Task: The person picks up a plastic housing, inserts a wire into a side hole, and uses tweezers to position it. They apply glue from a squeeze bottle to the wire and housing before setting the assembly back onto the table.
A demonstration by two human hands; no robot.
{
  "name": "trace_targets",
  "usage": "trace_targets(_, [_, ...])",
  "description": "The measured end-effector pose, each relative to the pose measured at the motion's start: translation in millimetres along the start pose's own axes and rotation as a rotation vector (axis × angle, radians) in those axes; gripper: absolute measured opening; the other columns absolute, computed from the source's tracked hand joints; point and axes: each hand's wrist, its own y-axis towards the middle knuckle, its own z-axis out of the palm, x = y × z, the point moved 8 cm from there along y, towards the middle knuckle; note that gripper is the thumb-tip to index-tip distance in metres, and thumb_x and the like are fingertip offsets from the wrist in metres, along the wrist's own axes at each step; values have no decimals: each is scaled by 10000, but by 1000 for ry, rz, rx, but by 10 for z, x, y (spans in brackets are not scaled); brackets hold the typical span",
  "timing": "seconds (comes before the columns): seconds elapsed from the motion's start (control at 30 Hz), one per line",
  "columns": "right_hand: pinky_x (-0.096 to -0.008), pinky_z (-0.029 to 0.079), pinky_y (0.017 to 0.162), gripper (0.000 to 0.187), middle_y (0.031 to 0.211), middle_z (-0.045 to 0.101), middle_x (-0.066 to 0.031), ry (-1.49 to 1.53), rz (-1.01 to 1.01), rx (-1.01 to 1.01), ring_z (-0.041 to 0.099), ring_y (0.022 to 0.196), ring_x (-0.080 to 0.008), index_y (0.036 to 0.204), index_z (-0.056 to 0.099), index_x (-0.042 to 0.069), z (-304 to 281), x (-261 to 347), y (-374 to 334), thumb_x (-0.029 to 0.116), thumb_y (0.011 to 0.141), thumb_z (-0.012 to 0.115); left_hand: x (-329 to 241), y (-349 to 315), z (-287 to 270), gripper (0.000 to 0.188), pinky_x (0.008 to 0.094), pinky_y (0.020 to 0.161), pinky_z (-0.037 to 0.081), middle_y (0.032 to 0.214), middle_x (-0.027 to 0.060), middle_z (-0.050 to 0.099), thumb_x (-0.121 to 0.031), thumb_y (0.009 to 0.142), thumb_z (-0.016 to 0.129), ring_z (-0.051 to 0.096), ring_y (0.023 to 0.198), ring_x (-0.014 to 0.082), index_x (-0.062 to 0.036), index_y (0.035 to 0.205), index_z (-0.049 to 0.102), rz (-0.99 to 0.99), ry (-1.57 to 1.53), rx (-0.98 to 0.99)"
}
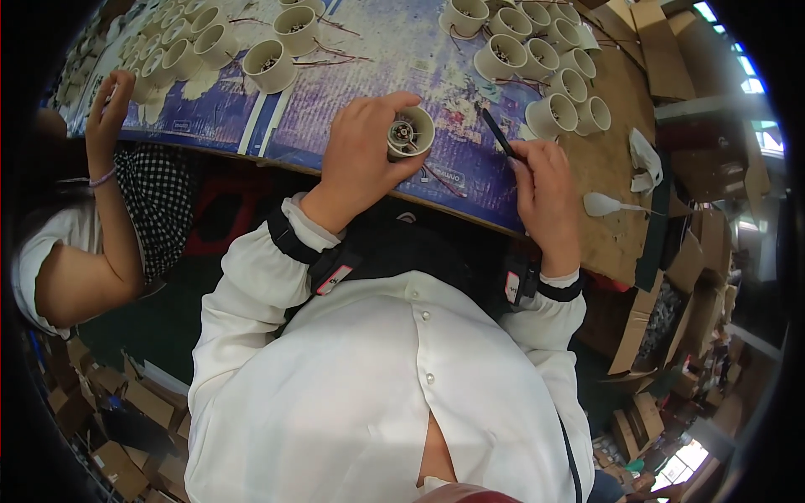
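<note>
My left hand (pixel 359 151) is wrapped round a cream cup-shaped housing (pixel 423 127), tilted so its open mouth shows. A round metal and dark part, like a small motor, sits inside it. Thin red and dark wires come out below the cup over the table edge. In my right hand (pixel 549 189) a slim black stick-like tool (pixel 496 132) is pinched between thumb and fingers. Its tip points away to the upper left, apart from the cup. Which kind of tool it is, I cannot tell.
Several similar cups with wires stand in groups at the far left (pixel 216 46) and far right (pixel 501 57) of the purple-covered table (pixel 335 92). A white squeeze bottle (pixel 600 204) lies at right. Another person's arm (pixel 113 210) is at left. Cardboard boxes (pixel 646 327) stand at right.
</note>
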Motion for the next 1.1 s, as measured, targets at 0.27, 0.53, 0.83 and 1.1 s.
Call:
trace_targets(0.27, [-267, 504, 804, 105, 1054, 655, -56, 609, 253, -118, 645, 933, -133, 1098, 595, 20, 228, -4, 171, 42, 995, 589, 43, 33, 3, 621, 423, 876, 441, 1048, 72, 643, -137, 671, 845, 589, 1008, 306, -124, 1232, 580, 56, -44, 34])
trace_targets(0.53, [-278, 534, 827, 190, 1072, 658, -116, 840, 212, -222, 665, 951, -175, 1134, 516, 35, 240, 128, 210, -15, 973, 603, 56, 72, -1, 636, 423, 883, 436, 1054, 67, 644, -130, 652, 844, 590, 1016, 308, -132, 1231, 578, 33, -60, 51])
trace_targets(0.83, [-271, 534, 811, 216, 1081, 658, -143, 936, 89, -164, 670, 981, -191, 1162, 459, 34, 493, 450, 315, -15, 988, 577, 84, 65, 30, 628, 422, 862, 433, 1039, 62, 648, -137, 655, 841, 594, 995, 311, -135, 1224, 576, 4, -75, 61])
trace_targets(1.1, [-255, 524, 773, 186, 1069, 670, -122, 839, 128, -127, 674, 955, -173, 1128, 505, 29, 537, 436, 339, 4, 977, 609, 91, 73, 18, 616, 423, 853, 431, 1017, 63, 651, -146, 661, 836, 595, 982, 312, -135, 1219, 575, 8, -80, 45])
